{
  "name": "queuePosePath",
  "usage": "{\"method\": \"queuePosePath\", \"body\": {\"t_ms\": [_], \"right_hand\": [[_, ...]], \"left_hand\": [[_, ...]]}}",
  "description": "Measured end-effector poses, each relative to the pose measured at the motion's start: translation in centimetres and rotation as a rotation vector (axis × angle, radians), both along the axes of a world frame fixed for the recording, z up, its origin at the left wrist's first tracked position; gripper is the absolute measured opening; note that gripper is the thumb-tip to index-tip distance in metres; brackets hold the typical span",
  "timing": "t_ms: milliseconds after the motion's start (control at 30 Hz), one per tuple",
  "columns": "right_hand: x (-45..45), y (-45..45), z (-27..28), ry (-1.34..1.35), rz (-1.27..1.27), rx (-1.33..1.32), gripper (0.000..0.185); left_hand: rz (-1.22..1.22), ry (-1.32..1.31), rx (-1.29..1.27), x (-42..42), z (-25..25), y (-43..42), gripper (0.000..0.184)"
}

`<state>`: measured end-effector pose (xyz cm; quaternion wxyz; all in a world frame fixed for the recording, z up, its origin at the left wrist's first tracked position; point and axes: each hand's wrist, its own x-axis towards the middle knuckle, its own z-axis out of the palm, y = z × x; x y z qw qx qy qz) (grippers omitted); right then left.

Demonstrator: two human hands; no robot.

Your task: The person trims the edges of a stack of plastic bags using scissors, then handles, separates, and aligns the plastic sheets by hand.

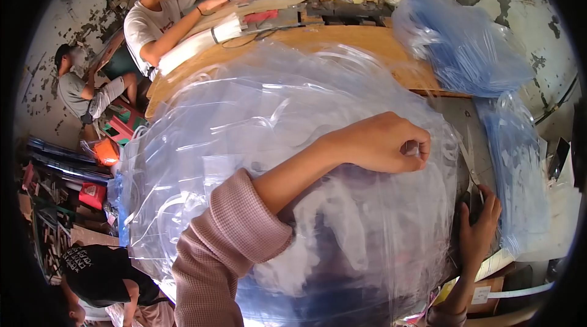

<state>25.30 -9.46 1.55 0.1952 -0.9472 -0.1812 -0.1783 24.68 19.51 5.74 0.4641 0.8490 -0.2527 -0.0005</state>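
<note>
Right hand grasping scissors, blades pointing away from wearer, long axis roughly fore-aft. Left hand curled over plastic pile, can't tell if pinching any tbh.

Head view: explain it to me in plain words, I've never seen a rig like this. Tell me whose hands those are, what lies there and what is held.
There is no machine here. A person wears one camera on the head, and this single picture looks forward and down from it, with curved, dark edges.

The left hand, at the end of a rolled-up pink sleeve, is curled over a big heap of clear plastic; whether it pinches any is unclear. The right hand, at the right, holds scissors, blades pointing away.

Beyond the heap is a wooden table, with bluish plastic piled at its right end. Three other people are at the left.
</note>
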Motion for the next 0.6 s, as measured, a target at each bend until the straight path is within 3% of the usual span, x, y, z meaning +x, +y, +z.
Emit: {"method": "queuePosePath", "body": {"t_ms": [300,600], "right_hand": [[-0.27,-0.01,-0.28,-0.124,0.019,0.014,0.026],[-0.51,0.23,-0.28,-0.123,0.0,0.028,0.025]], "left_hand": [[0.02,0.037,0.038,0.04,0.18,-0.11,0.017],[-0.006,0.024,0.016,-0.13,0.12,0.15,0.019]]}}
